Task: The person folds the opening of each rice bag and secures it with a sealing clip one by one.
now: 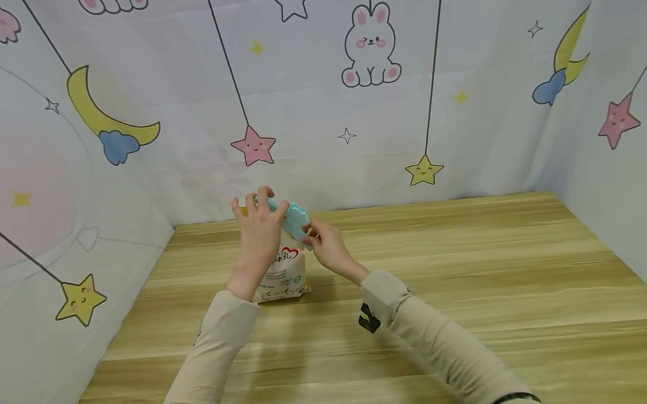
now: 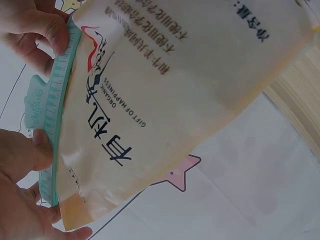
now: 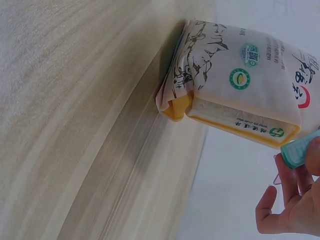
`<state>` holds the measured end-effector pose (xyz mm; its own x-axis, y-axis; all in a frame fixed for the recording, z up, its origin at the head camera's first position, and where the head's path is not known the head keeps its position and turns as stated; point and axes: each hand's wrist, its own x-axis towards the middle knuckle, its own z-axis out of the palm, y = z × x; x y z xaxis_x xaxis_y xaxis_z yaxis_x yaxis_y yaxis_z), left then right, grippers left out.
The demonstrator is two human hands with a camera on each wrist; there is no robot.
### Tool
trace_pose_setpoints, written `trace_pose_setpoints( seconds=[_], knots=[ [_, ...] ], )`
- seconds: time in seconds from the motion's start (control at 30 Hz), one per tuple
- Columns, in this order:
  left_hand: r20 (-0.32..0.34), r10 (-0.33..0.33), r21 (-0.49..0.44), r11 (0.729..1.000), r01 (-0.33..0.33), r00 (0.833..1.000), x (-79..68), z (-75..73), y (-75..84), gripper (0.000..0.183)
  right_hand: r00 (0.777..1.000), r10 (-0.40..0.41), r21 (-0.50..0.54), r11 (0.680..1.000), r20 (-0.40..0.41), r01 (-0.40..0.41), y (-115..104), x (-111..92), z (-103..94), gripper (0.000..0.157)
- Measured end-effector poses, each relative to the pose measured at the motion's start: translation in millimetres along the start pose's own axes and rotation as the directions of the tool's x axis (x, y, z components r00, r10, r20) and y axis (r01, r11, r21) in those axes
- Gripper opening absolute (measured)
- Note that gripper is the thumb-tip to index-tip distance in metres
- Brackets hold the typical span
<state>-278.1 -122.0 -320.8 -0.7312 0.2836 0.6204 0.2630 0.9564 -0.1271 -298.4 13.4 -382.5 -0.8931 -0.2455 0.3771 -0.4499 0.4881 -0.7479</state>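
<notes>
A white and yellow printed food bag point(image 1: 281, 279) stands upright on the table, its contents visible through a clear side strip in the right wrist view. A long teal bag clip point(image 2: 57, 95) lies along its top edge. My left hand point(image 1: 260, 230) is over the clip's left part, its thumb point(image 2: 40, 147) pressed on the clip and other fingers behind. My right hand point(image 1: 327, 243) pinches the opposite end of the clip point(image 3: 295, 150) between thumb and fingers. The bag's top left corner is mostly behind my left hand in the head view.
The wooden table point(image 1: 479, 265) spreads around the bag. White curtains point(image 1: 313, 87) with cartoon stars, moons and a bunny enclose it at the back and sides. A small black object point(image 1: 368, 318) shows by my right cuff.
</notes>
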Motion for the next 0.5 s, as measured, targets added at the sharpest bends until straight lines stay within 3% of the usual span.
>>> trace_pose_setpoints(
  seconds=[0.5],
  knots=[
    [-0.029, 0.002, 0.001, 1.000, -0.002, 1.000, -2.2, 0.6, -0.5, 0.012, 1.000, -0.012, 0.014, 1.000, 0.003, 0.012, 3.6, -2.5, -0.1, 0.015]
  ],
)
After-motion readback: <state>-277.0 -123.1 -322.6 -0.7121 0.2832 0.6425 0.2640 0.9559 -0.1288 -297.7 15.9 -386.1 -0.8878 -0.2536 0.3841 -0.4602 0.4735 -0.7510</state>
